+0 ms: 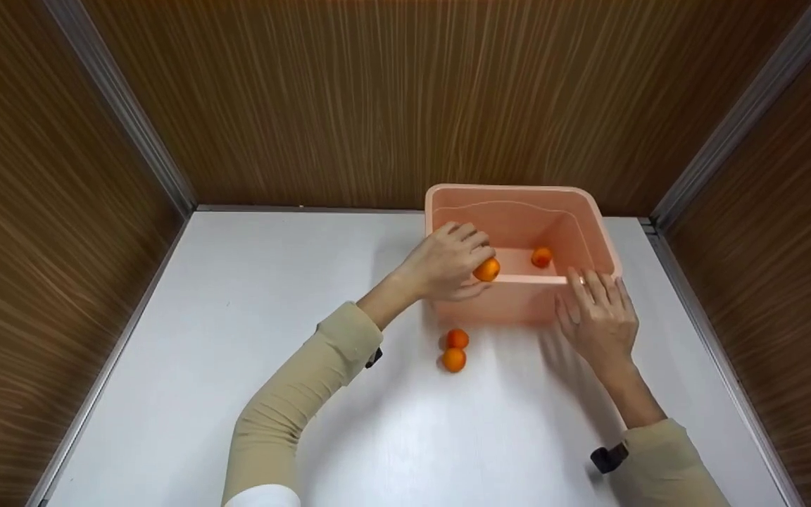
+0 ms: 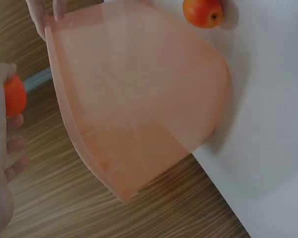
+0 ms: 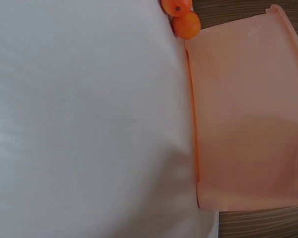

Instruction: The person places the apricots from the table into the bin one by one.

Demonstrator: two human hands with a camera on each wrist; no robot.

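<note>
A pink plastic tub [image 1: 592,211] stands at the back of the white table [image 1: 236,338]. My left hand [image 1: 448,260] holds a small orange [image 1: 487,270] over the tub's near rim; the same orange [image 2: 13,95] shows in the left wrist view beside the tub [image 2: 139,99]. One orange [image 1: 541,257] lies inside the tub. My right hand [image 1: 599,313] rests with straight fingers against the tub's near right wall. Two oranges [image 1: 455,350] lie touching on the table just in front of the tub, also seen as the oranges [image 3: 181,15] by the tub [image 3: 248,114].
Wood-grain walls [image 1: 377,98] close in the table at the back and on both sides. White table surface stretches to the left of the tub and toward me.
</note>
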